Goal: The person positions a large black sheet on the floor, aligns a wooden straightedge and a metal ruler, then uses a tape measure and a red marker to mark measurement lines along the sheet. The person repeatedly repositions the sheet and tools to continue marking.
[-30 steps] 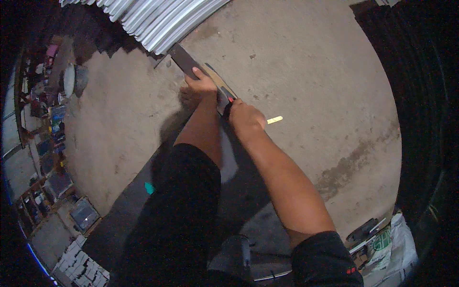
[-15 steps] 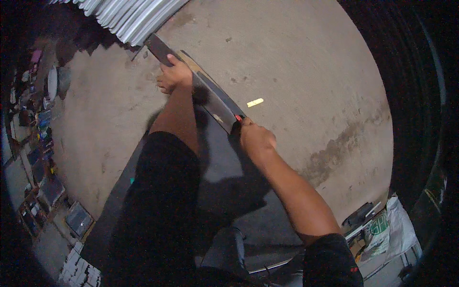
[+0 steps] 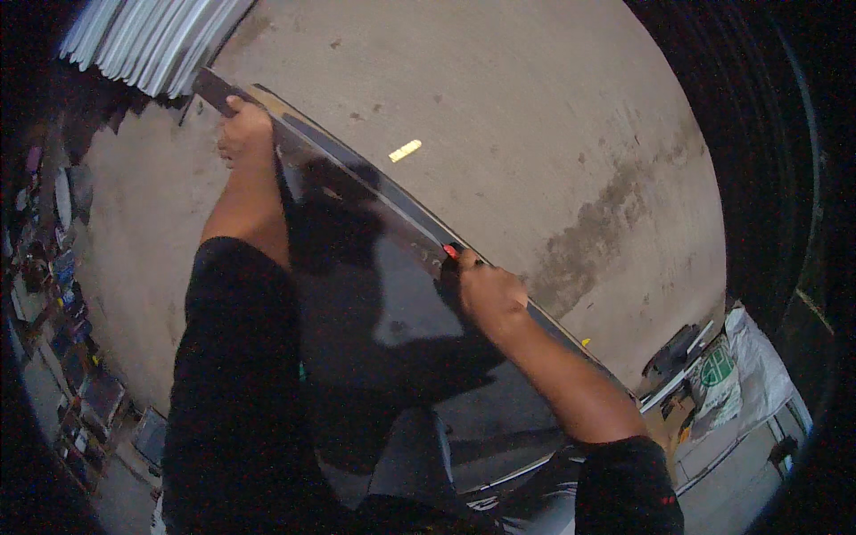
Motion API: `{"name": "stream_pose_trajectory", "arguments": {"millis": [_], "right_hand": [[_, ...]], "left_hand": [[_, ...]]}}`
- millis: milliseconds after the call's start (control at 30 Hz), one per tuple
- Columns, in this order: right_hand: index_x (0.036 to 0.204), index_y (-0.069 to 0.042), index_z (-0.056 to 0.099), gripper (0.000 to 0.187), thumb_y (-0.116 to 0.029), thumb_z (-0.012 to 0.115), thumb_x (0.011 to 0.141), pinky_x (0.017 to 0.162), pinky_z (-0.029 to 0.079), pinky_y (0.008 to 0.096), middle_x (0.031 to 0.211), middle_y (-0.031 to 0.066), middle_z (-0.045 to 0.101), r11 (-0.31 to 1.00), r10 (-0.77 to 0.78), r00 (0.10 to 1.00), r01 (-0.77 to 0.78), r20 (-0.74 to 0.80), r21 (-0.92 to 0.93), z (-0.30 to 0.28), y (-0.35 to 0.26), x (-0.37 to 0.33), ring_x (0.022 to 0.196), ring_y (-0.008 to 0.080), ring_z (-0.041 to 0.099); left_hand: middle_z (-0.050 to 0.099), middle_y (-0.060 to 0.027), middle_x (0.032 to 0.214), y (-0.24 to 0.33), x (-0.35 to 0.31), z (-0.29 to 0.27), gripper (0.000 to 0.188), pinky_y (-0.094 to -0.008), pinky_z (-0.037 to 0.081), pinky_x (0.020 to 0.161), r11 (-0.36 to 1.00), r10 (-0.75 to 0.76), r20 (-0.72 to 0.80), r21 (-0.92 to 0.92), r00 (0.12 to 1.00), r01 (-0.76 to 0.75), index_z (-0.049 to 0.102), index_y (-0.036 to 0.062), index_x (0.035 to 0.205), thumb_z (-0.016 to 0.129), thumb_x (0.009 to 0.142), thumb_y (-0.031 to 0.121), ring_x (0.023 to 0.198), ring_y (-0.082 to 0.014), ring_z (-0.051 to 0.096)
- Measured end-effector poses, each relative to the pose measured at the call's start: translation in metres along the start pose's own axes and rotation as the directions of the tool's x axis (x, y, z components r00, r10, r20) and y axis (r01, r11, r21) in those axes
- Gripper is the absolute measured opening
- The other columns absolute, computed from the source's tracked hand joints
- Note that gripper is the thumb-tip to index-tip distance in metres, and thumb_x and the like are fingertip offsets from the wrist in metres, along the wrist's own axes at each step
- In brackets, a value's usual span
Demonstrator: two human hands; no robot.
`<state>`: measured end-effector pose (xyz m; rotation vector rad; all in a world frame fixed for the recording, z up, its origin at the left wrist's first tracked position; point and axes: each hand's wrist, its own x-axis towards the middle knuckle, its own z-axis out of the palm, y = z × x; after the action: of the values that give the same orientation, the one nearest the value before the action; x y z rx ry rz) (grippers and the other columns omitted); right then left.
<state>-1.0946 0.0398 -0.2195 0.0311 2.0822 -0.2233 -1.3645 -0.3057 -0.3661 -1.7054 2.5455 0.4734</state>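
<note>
A large dark glossy sheet (image 3: 357,276) lies below me, reflecting light, its long edge running from upper left to lower right. Near its upper-left end, my left hand (image 3: 248,134) is closed around the end of a dark strip (image 3: 214,86) along that edge, thumb on top. My right hand (image 3: 492,290) grips a small red-and-black tool (image 3: 452,251) against the edge, about midway down. Most of the tool is inside the fist, and I cannot make out its tip. A pale line runs along the edge between both hands.
A short yellow piece (image 3: 406,151) lies on the stained concrete floor (image 3: 499,116) beyond the edge. Corrugated pale sheets (image 3: 156,45) are at upper left. Assorted clutter (image 3: 67,303) lines the left side. At lower right stands a white sack with a green mark (image 3: 753,352).
My right hand has slid with the tool down the edge, away from my left hand, so the two are farther apart. The view has shifted and more of the glossy sheet shows.
</note>
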Motion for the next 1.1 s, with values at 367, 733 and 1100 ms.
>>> {"name": "stream_pose_trajectory", "arguments": {"millis": [367,733,1100], "right_hand": [[0.128,-0.002,0.048,0.030,-0.015,0.043,0.101,0.084,0.058,0.0559,0.107,0.0264,0.072,0.995,0.097,0.988,-0.094,0.117,-0.030,0.052,0.083,-0.052,0.099,0.0430,0.072],[0.129,-0.010,0.046,0.043,-0.016,0.060,0.089,0.067,0.059,0.0502,0.086,0.0205,0.073,0.976,0.160,0.984,-0.146,0.079,-0.159,0.133,0.193,-0.119,0.078,0.0381,0.074],[0.144,-0.012,0.042,0.044,-0.021,0.043,0.102,0.074,0.060,0.0559,0.103,0.0220,0.073,0.958,0.283,0.947,-0.271,0.151,-0.099,0.181,0.267,-0.178,0.090,0.0408,0.073]], "left_hand": [[0.055,-0.0238,0.142,0.007,-0.026,-0.016,0.078,-0.0534,0.026,0.117,0.995,0.030,-0.023,-0.098,0.999,-0.032,0.055,-0.0009,0.140,0.032,0.099,0.061,0.139,-0.0411,0.043],[0.058,-0.0216,0.137,0.001,-0.016,-0.003,0.066,-0.0526,0.033,0.111,0.981,0.134,-0.062,-0.131,0.989,-0.141,0.057,0.0019,0.136,0.041,0.096,0.053,0.132,-0.0400,0.048],[0.061,-0.0195,0.131,0.020,-0.007,-0.003,0.053,-0.0521,0.039,0.105,0.928,0.372,-0.036,0.008,0.928,-0.372,0.060,0.0057,0.131,0.052,0.093,0.043,0.127,-0.0396,0.052]]}}
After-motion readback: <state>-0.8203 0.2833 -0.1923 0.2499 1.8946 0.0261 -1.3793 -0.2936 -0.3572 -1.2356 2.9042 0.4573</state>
